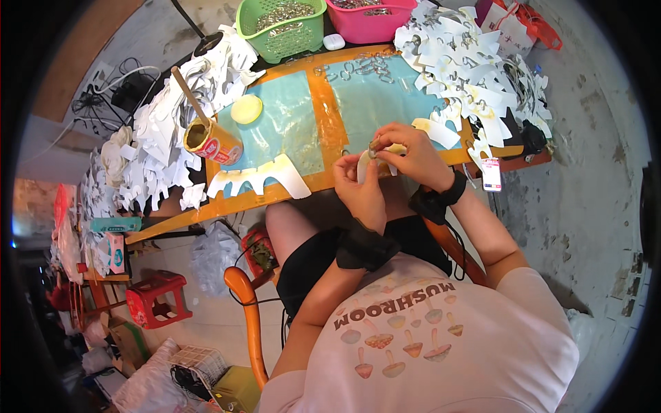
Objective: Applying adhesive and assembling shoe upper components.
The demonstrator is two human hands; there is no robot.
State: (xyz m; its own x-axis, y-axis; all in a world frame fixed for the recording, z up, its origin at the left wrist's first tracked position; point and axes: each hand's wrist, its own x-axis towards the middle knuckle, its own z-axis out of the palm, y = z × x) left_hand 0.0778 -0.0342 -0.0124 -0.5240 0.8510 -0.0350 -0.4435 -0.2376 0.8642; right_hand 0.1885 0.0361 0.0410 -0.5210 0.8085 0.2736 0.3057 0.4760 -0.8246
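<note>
Just over the table's near edge, both hands work on one small white cut-out piece (363,168) with a yellowish edge. My left hand (361,195) pinches its lower end between thumb and fingers. My right hand (412,155) is closed at its upper end, around a small metal ring (372,149) that the fingers partly cover. Left of the hands lies a white scalloped strip (279,172) with yellow stain along its top. Another curved white piece (438,133) rests beyond my right hand. Loose metal rings (368,63) are scattered at the mat's far side.
An orange can (224,148) with a stick stands at left, near a round yellow disc (246,109). White cut-outs pile up on the left (169,117) and right (458,51). Green (279,45) and pink (372,24) baskets hold metal parts. A phone-like object (491,175) hangs at the right edge.
</note>
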